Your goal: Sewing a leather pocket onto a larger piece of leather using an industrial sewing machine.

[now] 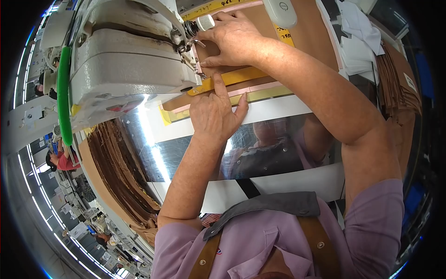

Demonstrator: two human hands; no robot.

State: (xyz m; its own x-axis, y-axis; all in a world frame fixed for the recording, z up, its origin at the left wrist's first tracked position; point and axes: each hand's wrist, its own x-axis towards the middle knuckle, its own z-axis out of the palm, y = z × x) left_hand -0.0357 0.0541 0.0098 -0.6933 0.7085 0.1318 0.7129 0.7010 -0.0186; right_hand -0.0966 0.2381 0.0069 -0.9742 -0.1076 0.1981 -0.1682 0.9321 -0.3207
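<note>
A large pale sewing machine head point(134, 65) reaches in from the left, its presser-foot end close to both hands. Under it lies a flat brown panel point(306, 56) framed by yellow strips point(246, 74) and pink edging. My left hand point(211, 111) is below the needle area, index finger stretched onto the lower yellow strip, thumb out to the side, other fingers curled. My right hand point(234, 39) rests on the brown panel just right of the machine, thumb and fingers spread apart. Neither hand holds anything that I can see. The machine hides the needle point.
A shiny metal plate point(274, 144) covers the near tabletop. Stacked brown pieces point(118, 162) stand at the left, more brown sheets point(397, 79) hang at the right beside white cloth point(360, 32). A green padded bar point(65, 95) runs along the machine. People work at far left.
</note>
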